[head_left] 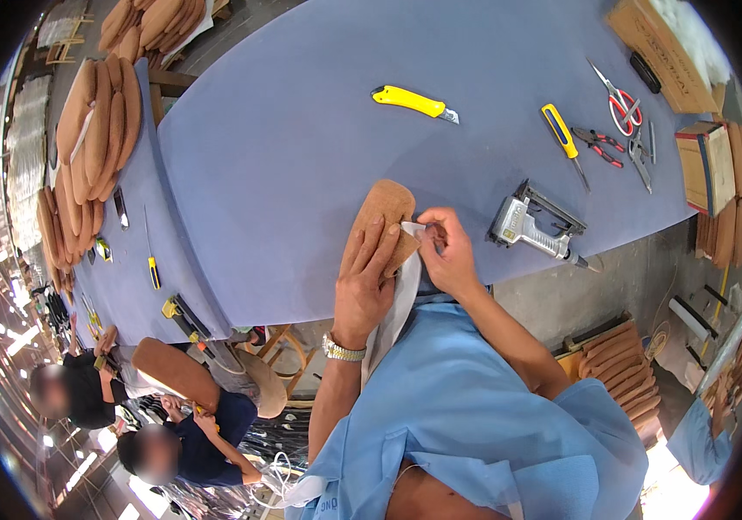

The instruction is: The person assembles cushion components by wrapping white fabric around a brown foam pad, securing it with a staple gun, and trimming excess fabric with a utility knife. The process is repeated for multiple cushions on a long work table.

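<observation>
A brown fabric-covered pad (pixel 386 198) with a rounded end rests near the front edge of the blue-grey table, close to my body. My left hand (pixel 366 284) lies over it with fingers stretched along its top. At the pad's right edge, my right hand (pixel 447 251) pinches a thin white strip (pixel 413 229) between thumb and fingers. A longer pale strip of material (pixel 395 314) hangs down beside the pad toward my lap; whether it joins the pinched strip cannot be told. Part of the pad is hidden under my left hand.
To the right lie a staple gun (pixel 534 223), a yellow screwdriver (pixel 561 132), pliers (pixel 598 144) and red-handled scissors (pixel 622 108). A yellow utility knife (pixel 410 100) lies farther back. Brown pads (pixel 94 139) are stacked at the left. Two people work at lower left, one holding a pad (pixel 173 371).
</observation>
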A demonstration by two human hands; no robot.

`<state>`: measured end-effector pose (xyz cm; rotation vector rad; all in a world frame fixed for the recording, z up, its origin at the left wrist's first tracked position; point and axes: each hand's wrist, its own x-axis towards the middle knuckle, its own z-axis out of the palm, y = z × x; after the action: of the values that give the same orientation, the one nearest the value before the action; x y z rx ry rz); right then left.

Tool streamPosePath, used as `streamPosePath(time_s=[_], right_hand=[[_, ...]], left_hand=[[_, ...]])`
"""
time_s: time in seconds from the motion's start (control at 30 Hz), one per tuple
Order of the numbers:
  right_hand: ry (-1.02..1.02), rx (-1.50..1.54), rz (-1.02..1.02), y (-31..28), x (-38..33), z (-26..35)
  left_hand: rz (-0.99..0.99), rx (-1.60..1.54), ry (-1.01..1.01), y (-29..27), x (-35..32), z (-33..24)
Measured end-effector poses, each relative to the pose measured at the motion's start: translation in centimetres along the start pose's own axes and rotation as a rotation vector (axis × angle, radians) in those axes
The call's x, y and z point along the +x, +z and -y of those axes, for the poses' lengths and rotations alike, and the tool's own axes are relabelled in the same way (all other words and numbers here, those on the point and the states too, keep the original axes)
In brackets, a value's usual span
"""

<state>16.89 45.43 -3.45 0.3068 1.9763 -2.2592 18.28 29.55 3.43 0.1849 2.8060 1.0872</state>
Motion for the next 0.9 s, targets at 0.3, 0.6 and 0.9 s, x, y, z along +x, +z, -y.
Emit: streamPosePath(time_s=[0.3,0.6,0.9], right_hand=[[-0.075,-0.347,0.170,-0.7,0.2,4.2],[0.031,-0.090,0.219,-0.8,0.6,1.7],[0.110,0.169,0.329,-1.0,1.1,-1.6]], left_hand=[[-0.006,-0.049,0.039,-0.5,0.4,-0.4],[0.033,0.004,-0.013,-0.4,0.0,-0.3],[0.285,-0.781,-0.351,-3.1,3.3,1.5]])
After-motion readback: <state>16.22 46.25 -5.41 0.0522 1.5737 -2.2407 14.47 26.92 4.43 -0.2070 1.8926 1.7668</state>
